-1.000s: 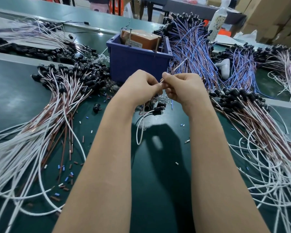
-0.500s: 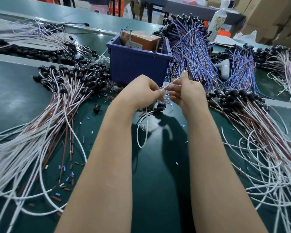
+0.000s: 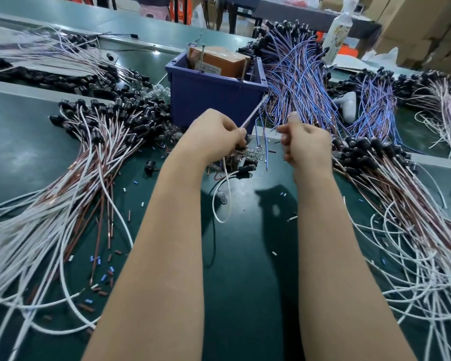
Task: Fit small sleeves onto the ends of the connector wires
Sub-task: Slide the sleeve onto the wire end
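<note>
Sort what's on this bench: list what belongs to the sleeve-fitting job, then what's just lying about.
In the job: left hand pinching the white wire; right hand; loose sleeves on the mat; connector wire bundles.
Lying about: blue bin, brown box in it, bottle, white plastic object.

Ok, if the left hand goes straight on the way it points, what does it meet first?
Probably the blue bin. The left hand pinches a wire whose tip lies by the bin's near right corner. Depth is unclear from this one view.
</note>
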### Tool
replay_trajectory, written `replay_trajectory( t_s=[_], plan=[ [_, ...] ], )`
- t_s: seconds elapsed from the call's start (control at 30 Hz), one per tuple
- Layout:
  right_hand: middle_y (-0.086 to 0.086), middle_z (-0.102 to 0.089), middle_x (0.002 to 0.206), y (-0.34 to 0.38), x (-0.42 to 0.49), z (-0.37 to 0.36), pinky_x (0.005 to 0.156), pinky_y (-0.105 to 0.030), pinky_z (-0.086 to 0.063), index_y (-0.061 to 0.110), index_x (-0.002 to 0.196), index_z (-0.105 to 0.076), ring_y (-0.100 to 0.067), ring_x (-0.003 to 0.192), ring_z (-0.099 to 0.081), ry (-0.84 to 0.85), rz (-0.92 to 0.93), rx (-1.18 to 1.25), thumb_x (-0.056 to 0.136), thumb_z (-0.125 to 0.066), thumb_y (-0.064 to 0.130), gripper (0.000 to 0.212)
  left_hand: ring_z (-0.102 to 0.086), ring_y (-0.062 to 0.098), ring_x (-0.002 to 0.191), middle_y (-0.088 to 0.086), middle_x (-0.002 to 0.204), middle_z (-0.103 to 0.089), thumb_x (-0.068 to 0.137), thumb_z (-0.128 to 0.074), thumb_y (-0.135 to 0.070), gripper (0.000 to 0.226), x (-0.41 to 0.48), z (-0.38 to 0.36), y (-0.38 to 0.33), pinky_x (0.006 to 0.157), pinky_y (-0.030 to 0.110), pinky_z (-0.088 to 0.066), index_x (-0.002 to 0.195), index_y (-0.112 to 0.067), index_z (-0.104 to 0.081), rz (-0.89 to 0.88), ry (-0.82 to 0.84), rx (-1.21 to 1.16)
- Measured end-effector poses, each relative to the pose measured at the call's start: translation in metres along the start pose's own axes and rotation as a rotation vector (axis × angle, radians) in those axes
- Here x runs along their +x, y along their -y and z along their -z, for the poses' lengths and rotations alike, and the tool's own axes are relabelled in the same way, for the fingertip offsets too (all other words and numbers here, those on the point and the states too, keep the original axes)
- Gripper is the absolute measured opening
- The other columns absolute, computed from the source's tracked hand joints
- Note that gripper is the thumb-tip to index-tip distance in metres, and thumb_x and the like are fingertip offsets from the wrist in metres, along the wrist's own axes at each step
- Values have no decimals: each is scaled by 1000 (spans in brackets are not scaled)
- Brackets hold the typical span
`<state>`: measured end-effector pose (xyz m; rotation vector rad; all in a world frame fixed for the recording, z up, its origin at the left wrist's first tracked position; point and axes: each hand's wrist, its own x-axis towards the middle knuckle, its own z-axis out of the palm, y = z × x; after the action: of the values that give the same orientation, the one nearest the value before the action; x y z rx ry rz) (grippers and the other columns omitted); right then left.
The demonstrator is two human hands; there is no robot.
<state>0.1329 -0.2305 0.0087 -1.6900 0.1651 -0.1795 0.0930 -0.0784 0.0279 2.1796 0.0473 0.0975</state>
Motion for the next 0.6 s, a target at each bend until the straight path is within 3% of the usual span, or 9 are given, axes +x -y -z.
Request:
replay_trajectory(
  t_s=[0.1,0.17,0.23,0.33,0.43,0.5,0.6],
  plan=[
    [-4,-63,69,8,-9,-13,44,-15,-38,3,96,-67,-7,44,-43,231,-16,-167,93,-50,6,17,-46,9,52,-4,62,-55,95,-53,-28,26,3,1,1,53,19,-37,81,-17,-71,17,-120,-53],
    [-9,-71,80,17,-15,-15,46,-15,-41,5,94,-68,-8,46,-45,454,-39,-184,95,-51,14,19,-49,16,61,-3,64,-55,95,-52,-26,26,5,4,3,62,23,-41,78,-17,-69,22,-209,-96],
    [-10,-74,84,24,-23,-13,48,-15,-41,6,91,-69,-10,48,-47,711,-57,-219,98,-49,32,33,-53,20,69,-1,64,-55,95,-53,-24,25,8,5,5,70,28,-44,75,-17,-67,29,-311,-128],
    [-7,-73,80,31,-34,-13,46,-14,-41,8,92,-66,-9,49,-50,955,-24,-274,98,-48,29,28,-54,17,68,-6,60,-53,95,-52,-24,24,10,6,6,70,29,-45,77,-17,-66,32,-448,-159],
    [-6,-69,74,35,-38,-13,46,-14,-42,10,83,-61,-9,49,-51,1003,22,-278,97,-50,14,18,-51,11,59,-9,58,-51,96,-51,-25,24,11,6,7,64,23,-39,79,-17,-66,12,-530,-178],
    [-6,-69,70,36,-39,-14,43,-15,-41,10,81,-56,-10,46,-51,985,17,-262,97,-48,9,18,-51,15,60,-5,60,-53,96,-50,-23,25,11,7,7,65,25,-40,83,-13,-69,12,-541,-204],
    [-6,-67,61,38,-34,-12,41,-16,-42,9,79,-55,-11,42,-51,826,-33,-196,95,-45,5,20,-46,24,65,8,68,-56,93,-44,-12,25,14,9,8,62,31,-39,81,-8,-65,47,-515,-270]
  ],
)
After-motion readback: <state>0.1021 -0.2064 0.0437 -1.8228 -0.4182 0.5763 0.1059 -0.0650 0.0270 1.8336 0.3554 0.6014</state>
